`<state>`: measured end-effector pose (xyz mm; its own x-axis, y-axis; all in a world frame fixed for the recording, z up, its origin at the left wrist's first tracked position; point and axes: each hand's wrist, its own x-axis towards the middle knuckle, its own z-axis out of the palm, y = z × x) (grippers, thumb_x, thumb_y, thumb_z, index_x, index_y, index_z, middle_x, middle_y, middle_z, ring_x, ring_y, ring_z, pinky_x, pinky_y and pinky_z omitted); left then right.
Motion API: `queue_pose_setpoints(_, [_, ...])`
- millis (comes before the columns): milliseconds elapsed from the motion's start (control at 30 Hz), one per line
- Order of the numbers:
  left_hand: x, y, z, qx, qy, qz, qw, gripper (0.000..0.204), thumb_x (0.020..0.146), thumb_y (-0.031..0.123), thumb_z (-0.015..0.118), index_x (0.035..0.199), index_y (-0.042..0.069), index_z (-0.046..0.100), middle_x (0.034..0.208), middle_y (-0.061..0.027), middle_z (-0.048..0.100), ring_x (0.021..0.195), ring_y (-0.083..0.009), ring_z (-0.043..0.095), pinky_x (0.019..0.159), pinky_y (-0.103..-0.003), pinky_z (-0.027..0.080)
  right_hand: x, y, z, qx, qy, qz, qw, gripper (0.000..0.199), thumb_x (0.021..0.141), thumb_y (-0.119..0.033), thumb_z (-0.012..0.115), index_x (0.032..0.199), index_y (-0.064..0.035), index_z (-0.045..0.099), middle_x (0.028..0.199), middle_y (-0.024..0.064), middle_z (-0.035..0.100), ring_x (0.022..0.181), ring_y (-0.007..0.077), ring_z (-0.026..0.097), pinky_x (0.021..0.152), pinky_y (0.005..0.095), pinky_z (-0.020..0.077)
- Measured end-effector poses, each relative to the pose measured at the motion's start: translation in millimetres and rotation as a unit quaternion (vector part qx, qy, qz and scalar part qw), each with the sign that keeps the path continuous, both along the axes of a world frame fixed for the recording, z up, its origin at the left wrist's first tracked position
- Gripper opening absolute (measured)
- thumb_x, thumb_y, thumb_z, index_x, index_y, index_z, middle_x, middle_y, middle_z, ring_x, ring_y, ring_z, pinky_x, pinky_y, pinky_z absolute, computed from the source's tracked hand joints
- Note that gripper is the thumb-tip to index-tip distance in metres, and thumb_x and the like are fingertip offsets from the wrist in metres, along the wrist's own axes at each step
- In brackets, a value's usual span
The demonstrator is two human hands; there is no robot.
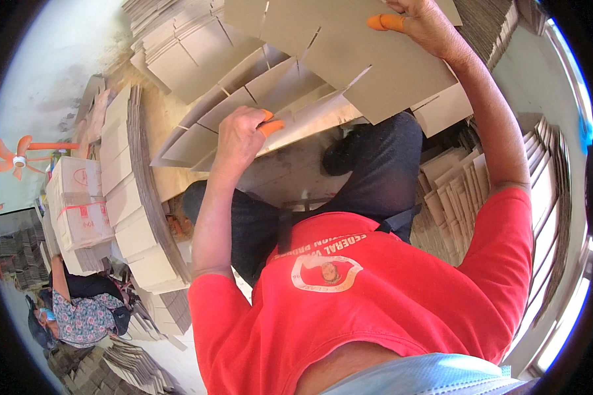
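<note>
cardboard sheet (375, 72) grey-brown | shirt (389, 296) red | fan (16, 158) orange

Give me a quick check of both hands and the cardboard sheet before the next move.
1. Left hand grips sheet edge: ok.
2. Right hand on the slotted cardboard sheet: ok.
3. Orange finger cots on both hands: ok.
4. Sheet slots intact: cannot tell.
5. Stacked sheets at left apart from the hands: ok.
6. Seated co-worker away from the sheet: ok.
</note>
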<state>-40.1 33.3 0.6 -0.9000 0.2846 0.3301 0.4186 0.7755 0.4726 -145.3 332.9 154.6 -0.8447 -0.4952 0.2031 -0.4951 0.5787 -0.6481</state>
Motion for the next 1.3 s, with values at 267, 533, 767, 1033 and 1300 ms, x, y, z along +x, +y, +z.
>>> queue_pose_setpoints(267, [-78.3, -26.5, 38.4, -0.053, 0.040, 0.124, 0.990, 0.036, 0.069, 0.029, 0.079, 0.085, -0.001, 0.068, 0.077, -0.0192, 0.064, 0.076, -0.0316, 0.062, 0.066, -0.040, 0.049, -12.4, 0.0, -16.1, 0.013, 0.034, 0.040, 0.999, 0.053, 0.077, -0.001, 0.069, 0.126, 0.0040, 0.051, 0.124, 0.0179, 0.059, 0.106, 0.0171, 0.059, 0.089, 0.0281, 0.0456])
queue_pose_setpoints(533, [-137.4, -45.0, 7.8, -0.178, -0.100, 0.124, 0.971, 0.021, 0.073, 0.018, 0.075, 0.086, 0.003, 0.069, 0.082, -0.0212, 0.065, 0.080, -0.0362, 0.064, 0.068, -0.044, 0.050, -5.8, -3.0, -21.0, -0.007, 0.071, 0.021, 0.997, 0.042, 0.080, -0.008, 0.066, 0.121, -0.0028, 0.058, 0.097, 0.0159, 0.068, 0.084, 0.0191, 0.064, 0.076, 0.0324, 0.0495])
queue_pose_setpoints(767, [-140.8, -37.6, 7.8, -0.198, -0.061, 0.125, 0.970, 0.014, 0.072, 0.014, 0.073, 0.078, 0.002, 0.068, 0.077, -0.0207, 0.065, 0.075, -0.0373, 0.064, 0.066, -0.044, 0.051, -30.5, -10.3, -62.6, 0.007, 0.031, 0.100, 0.994, 0.056, 0.080, -0.005, 0.065, 0.133, -0.0099, 0.050, 0.101, 0.0172, 0.067, 0.086, 0.0245, 0.066, 0.081, 0.0339, 0.0504])
queue_pose_setpoints(1033, [-152.4, -44.4, 4.6, -0.172, -0.082, 0.132, 0.973, 0.013, 0.074, 0.014, 0.070, 0.076, 0.001, 0.067, 0.077, -0.0220, 0.064, 0.075, -0.0377, 0.064, 0.066, -0.044, 0.050, -36.1, -44.6, -98.0, 0.119, 0.046, 0.233, 0.964, 0.055, 0.080, -0.013, 0.064, 0.133, -0.0060, 0.048, 0.095, 0.0195, 0.066, 0.084, 0.0323, 0.064, 0.075, 0.0409, 0.0495])
queue_pose_setpoints(1300, [-139.2, -40.8, 27.3, -0.100, 0.112, 0.076, 0.986, 0.038, 0.075, 0.031, 0.074, 0.071, -0.001, 0.054, 0.066, -0.0222, 0.052, 0.060, -0.0368, 0.048, 0.056, -0.044, 0.038, -36.8, -61.1, -119.7, 0.289, 0.107, 0.184, 0.933, 0.037, 0.082, -0.016, 0.063, 0.116, -0.0039, 0.059, 0.086, 0.0179, 0.065, 0.081, 0.0367, 0.062, 0.071, 0.0442, 0.0498])
